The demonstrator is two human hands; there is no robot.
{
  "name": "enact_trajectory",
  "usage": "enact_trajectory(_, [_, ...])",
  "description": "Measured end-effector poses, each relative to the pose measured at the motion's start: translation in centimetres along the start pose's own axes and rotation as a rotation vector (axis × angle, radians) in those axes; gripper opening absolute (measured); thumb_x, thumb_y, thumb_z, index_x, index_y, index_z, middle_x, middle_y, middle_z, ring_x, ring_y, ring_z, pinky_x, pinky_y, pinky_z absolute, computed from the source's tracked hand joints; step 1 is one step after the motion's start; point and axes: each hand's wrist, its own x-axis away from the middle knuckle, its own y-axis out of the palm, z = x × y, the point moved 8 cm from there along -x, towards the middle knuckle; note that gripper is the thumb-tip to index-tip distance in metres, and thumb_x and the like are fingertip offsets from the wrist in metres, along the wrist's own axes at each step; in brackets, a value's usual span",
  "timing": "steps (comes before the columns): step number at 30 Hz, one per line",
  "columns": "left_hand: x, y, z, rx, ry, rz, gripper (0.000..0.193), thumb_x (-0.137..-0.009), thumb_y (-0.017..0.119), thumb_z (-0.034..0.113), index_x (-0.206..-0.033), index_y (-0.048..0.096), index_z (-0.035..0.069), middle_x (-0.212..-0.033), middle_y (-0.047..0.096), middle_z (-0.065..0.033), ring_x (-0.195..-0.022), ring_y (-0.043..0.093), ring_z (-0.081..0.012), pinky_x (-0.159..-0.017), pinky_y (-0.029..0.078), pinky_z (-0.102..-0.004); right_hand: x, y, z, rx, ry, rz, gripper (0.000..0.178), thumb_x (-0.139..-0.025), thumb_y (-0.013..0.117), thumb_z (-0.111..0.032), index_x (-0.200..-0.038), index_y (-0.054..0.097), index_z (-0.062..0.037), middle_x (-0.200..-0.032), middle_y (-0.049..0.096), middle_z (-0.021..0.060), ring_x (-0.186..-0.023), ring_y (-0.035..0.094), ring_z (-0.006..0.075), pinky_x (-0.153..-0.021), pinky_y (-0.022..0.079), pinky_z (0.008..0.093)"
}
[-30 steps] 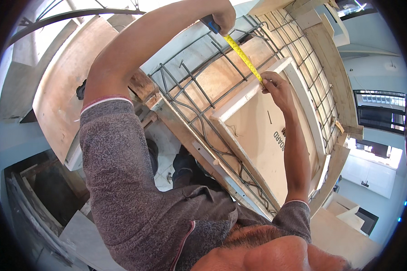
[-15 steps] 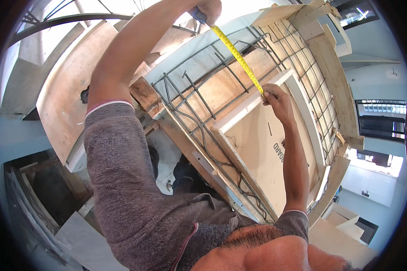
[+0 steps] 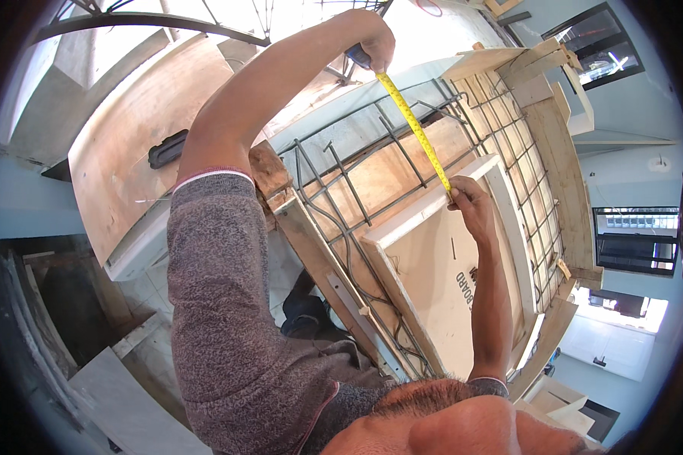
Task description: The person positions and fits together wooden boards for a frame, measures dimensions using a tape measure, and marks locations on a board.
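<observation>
My left hand [image 3: 377,45], at the far side, is closed round the dark blue case of a tape measure [image 3: 358,56]. From the case a yellow tape blade [image 3: 416,127] runs taut toward me, crossing above bent steel bars [image 3: 343,174]. My right hand [image 3: 472,203] pinches the blade's near end at the far rim of a white-edged wooden frame [image 3: 417,215]. Inside the frame lies a pale board [image 3: 440,265] with dark print. The blade's very tip is hidden by my right fingers.
A grid of tied steel bars [image 3: 537,163] runs along the right, inside plank formwork [image 3: 558,152]. At the left stands a curved plywood sheet [image 3: 121,152] with a black object [image 3: 167,149] on it. A rough wood block [image 3: 269,171] sits by the formwork's left corner.
The view has shifted, so the scene sits a little differently. Both hands still hold the stretched tape, my right hand now slightly nearer me along the frame's rim.
</observation>
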Motion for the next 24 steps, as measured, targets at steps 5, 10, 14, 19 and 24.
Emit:
enact_trajectory(5, [0.7,-0.2,0.7,-0.032,-0.003,0.046,0.031,-0.078,0.064,0.029,-0.104,0.068,0.012,-0.091,0.065,-0.004,-0.079,0.058,-0.0191,-0.07,0.047,-0.0372,0.1,0.0,-0.1,-0.004,-0.005,-0.004,0.019,-0.089,0.054,-0.006,-0.104,0.064,0.002,-0.114,0.056,0.0093,-0.087,0.06,0.0164,-0.07,0.054,0.0275])
enact_trajectory(10, [0.3,-0.1,0.9,-0.122,0.054,-0.017,0.031,-0.08,0.062,0.03,-0.105,0.067,0.012,-0.093,0.065,-0.0041,-0.081,0.058,-0.0192,-0.072,0.047,-0.0375,0.0,0.0,0.1,-0.019,-0.007,-0.011,0.019,-0.089,0.055,-0.006,-0.103,0.064,0.0021,-0.114,0.056,0.01,-0.088,0.06,0.0167,-0.069,0.054,0.0276])
enact_trajectory(14, [0.2,-0.1,1.1,-0.169,0.039,-0.006,0.029,-0.082,0.061,0.028,-0.105,0.067,0.012,-0.091,0.065,-0.0035,-0.079,0.059,-0.0185,-0.071,0.047,-0.0371,-0.1,0.0,0.1,-0.011,-0.013,-0.014,0.018,-0.089,0.056,-0.006,-0.103,0.064,0.002,-0.113,0.056,0.0097,-0.088,0.06,0.0168,-0.069,0.054,0.0275])
enact_trajectory(19, [0.8,-0.1,0.8,0.006,-0.021,-0.049,0.025,-0.082,0.061,0.022,-0.105,0.068,0.012,-0.087,0.066,-0.0027,-0.073,0.06,-0.017,-0.068,0.048,-0.036,-0.2,0.0,0.2,-0.025,-0.013,-0.012,0.018,-0.088,0.055,-0.004,-0.103,0.063,0.002,-0.112,0.056,0.0095,-0.087,0.06,0.017,-0.069,0.055,0.0274])
enact_trajectory(24, [1.3,0.0,1.1,0.016,-0.049,-0.068,0.025,-0.082,0.06,0.02,-0.104,0.067,0.012,-0.086,0.066,-0.0029,-0.072,0.06,-0.0161,-0.068,0.048,-0.0346,0.0,0.1,0.0,-0.022,-0.017,-0.01,0.018,-0.089,0.055,-0.004,-0.104,0.063,0.0021,-0.112,0.055,0.0096,-0.089,0.06,0.0172,-0.069,0.055,0.0277])
